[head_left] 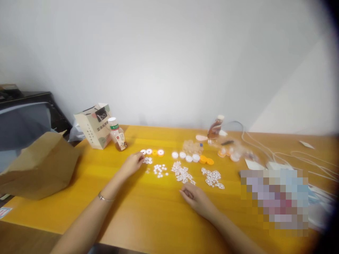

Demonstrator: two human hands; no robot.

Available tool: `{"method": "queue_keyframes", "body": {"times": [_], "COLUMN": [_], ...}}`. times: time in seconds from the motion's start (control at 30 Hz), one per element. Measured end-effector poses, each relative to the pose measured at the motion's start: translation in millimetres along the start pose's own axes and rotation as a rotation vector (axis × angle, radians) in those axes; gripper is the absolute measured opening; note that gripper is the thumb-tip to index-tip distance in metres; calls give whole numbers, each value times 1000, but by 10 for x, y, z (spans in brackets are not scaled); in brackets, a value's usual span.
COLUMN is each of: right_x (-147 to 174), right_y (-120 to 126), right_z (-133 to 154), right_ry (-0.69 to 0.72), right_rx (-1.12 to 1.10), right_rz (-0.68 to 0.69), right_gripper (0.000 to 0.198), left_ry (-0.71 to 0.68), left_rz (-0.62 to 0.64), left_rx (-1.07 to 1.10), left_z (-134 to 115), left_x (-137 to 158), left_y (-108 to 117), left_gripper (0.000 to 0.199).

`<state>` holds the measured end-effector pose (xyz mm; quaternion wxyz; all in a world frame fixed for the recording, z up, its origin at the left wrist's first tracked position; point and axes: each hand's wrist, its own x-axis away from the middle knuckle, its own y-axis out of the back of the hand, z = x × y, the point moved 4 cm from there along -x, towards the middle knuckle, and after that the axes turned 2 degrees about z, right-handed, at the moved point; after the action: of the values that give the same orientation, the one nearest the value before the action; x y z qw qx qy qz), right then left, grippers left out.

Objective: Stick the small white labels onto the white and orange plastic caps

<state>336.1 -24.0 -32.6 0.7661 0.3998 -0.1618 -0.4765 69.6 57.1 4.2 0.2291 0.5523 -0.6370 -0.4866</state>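
Observation:
My left hand [134, 164] reaches to the near row of small white discs [148, 160], its fingers pinched together; whatever they may hold is hidden. Just behind the discs stands a row of white and orange ring-shaped pieces [154, 152]. A scatter of small white round pieces [159, 170] lies right of that hand. My right hand [196, 198] rests on the table, loosely curled, with nothing showing in its fingers. Beyond its fingertips is a pile of white openwork pieces [182, 173], with a second openwork pile [212, 177] farther right. White caps [189, 158] and orange caps [206, 160] form a row behind them.
A brown paper bag [45, 165], a printed carton bag [95, 127] and a white-capped bottle [118, 135] stand at left. Behind the caps lie clear plastic pieces [192, 146]. A dark-amber bottle [215, 128], cables [261, 143] and a pixelated area are at right.

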Motion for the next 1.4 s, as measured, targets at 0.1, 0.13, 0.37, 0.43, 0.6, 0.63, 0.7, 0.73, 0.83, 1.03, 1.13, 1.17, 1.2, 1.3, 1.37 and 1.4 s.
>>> {"method": "queue_keyframes", "body": {"times": [0.1, 0.13, 0.37, 0.43, 0.6, 0.63, 0.7, 0.73, 0.83, 1.03, 1.13, 1.17, 1.2, 1.3, 1.37, 1.4], "right_x": [-3, -3, -7, -10, -10, -9, -4, -2, 0, -5, -2, -1, 0, 3, 4, 4], "right_y": [-12, -15, -18, -14, -7, -4, 5, 11, 26, 24, 21, 23, 27, 39, 38, 34], "right_z": [-11, -15, -11, -6, -1, 0, 6, 10, 20, 19, 24, 28, 33, 41, 38, 34], "right_ry": [4, 3, 2, 2, -2, -2, -3, -6, -16, -26, -19, -15, -13, -17, -18, -17], "right_rx": [0, 2, 6, 2, -10, -11, -13, -11, -1, -3, -10, -13, -16, -20, -16, -14], "right_rz": [5, 5, -4, -9, -11, -10, -6, -3, -4, -22, -15, -12, -11, -16, -12, -9], "right_gripper": [22, 22, 19, 18, 20, 20, 20, 20, 21, 21, 20, 21, 21, 21, 21, 20], "left_ry": [-131, -228, -487, -488, -440, -420, -354, -310, -190, 74, 84, 90, 98, 118, 124, 127], "left_rz": [38, 79, 273, 275, 254, 225, 120, 53, -87, -95, -26, -11, -2, -2, -17, -31], "left_rx": [69, 115, 71, 56, 113, 142, 184, 193, 183, 40, 20, 14, 10, 9, 16, 22], "left_z": [-419, -584, -1043, -1023, -1031, -1029, -966, -894, -523, 368, 498, 506, 506, 489, 482, 475], "left_x": [83, 130, 359, 360, 378, 374, 325, 276, 50, -388, -461, -472, -479, -491, -492, -489], "left_y": [-102, -168, -613, -648, -584, -543, -429, -360, -154, 77, 29, 0, -28, -81, -67, -43], "left_gripper": [15, 15, 11, 11, 13, 15, 18, 18, 22, 26, 25, 24, 22, 19, 19, 21]}}
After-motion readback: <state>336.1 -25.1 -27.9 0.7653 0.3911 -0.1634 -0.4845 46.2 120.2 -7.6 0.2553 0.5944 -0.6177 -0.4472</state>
